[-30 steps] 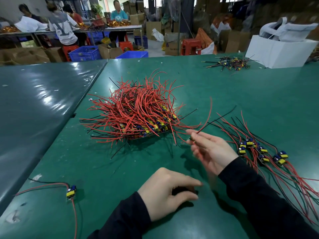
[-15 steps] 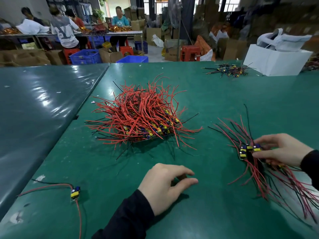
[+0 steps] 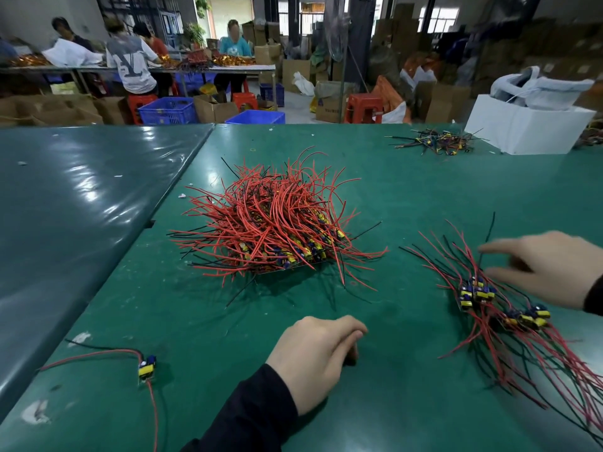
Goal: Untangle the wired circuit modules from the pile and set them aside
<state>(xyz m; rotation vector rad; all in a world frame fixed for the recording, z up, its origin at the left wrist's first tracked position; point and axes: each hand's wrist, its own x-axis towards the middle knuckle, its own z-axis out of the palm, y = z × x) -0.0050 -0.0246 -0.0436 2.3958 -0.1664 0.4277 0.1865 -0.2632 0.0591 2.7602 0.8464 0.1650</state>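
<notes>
A big tangled pile (image 3: 274,226) of red and black wires with small yellow-and-blue circuit modules lies in the middle of the green table (image 3: 391,402). To its right lies a smaller sorted bunch of wired modules (image 3: 489,305). My right hand (image 3: 548,269) hovers just above and right of that bunch, fingers stretched leftward and blurred, holding nothing. My left hand (image 3: 313,357) rests on the table near me with fingers loosely curled; something dark shows under its fingertips. A single wired module (image 3: 146,367) lies at the near left.
A white box (image 3: 528,128) with a bag on top stands at the far right, a small heap of wired parts (image 3: 437,143) beside it. A darker table (image 3: 65,207) adjoins on the left. People work at benches in the background among crates and cartons.
My right hand carried a wired module from the pile's edge to the right-hand bunch, let it go there, and now has its fingers lifted off. My left hand has stayed in place.
</notes>
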